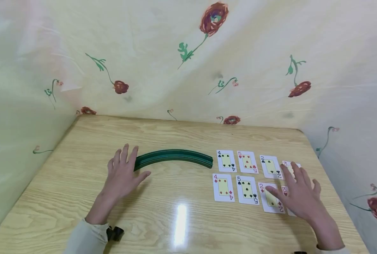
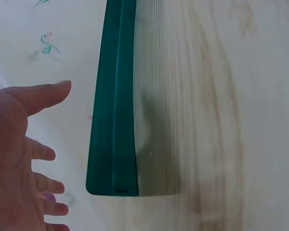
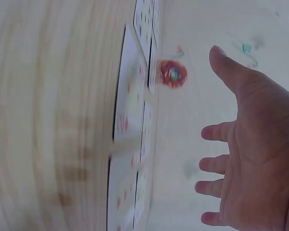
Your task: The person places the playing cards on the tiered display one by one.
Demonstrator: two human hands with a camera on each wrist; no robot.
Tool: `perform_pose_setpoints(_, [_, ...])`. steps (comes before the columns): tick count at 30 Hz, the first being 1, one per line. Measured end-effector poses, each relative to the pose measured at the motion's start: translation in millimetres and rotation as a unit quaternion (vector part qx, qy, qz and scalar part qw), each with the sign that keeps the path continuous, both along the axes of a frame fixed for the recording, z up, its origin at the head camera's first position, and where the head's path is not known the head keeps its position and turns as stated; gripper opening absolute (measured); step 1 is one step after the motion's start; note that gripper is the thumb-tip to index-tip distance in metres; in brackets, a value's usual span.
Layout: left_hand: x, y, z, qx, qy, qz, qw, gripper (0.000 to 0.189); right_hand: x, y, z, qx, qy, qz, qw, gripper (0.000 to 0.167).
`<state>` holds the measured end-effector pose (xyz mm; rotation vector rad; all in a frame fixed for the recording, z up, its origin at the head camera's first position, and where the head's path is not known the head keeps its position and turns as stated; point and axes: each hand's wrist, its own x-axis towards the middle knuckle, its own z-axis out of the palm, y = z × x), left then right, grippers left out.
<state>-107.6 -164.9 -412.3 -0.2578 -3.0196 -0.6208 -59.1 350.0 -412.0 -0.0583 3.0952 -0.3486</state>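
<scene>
A curved green playing-card holder (image 1: 175, 154) with a long groove lies on the wooden table. My left hand (image 1: 121, 180) is at its left end, fingers spread and nothing held; in the left wrist view the thumb and fingers appear beside the holder (image 2: 113, 120) with a gap. Over the right end of two rows of face-up playing cards, my right hand (image 1: 303, 195) is spread and holds nothing. It partly covers the two of diamonds (image 1: 266, 201), the two of clubs (image 1: 268, 165) and the red threes. The right wrist view shows the palm (image 3: 260, 159) apart from the cards (image 3: 130, 91).
Further left in the rows are the four of spades (image 1: 226, 161), five of hearts (image 1: 247, 162), four of diamonds (image 1: 223, 187) and five of spades (image 1: 247, 190). Flowered cloth (image 1: 150, 63) encloses the wooden table (image 1: 163, 218) at the back and both sides.
</scene>
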Motion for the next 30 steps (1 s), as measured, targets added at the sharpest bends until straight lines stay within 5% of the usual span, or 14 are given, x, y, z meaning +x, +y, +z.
perform_pose_setpoints(16, [-11.7,-24.6,-12.0,0.094,-0.04,0.035,0.9942,0.083,-11.8,63.3,-6.6,0.008,-0.061,-0.045,0.9971,0.095])
perform_pose_setpoints(22, [-16.5,-34.7,-20.7,0.146,-0.079,0.04,0.9853,0.084,-18.3,74.7,-10.3,-0.03,-0.074,-0.036,0.9961,0.097])
perform_pose_setpoints(30, [-20.3,-41.5,-30.1,0.177,-0.077,0.04,0.9805,0.078,-22.4,83.7,-16.1,-0.073,-0.073,-0.034,0.9941,0.096])
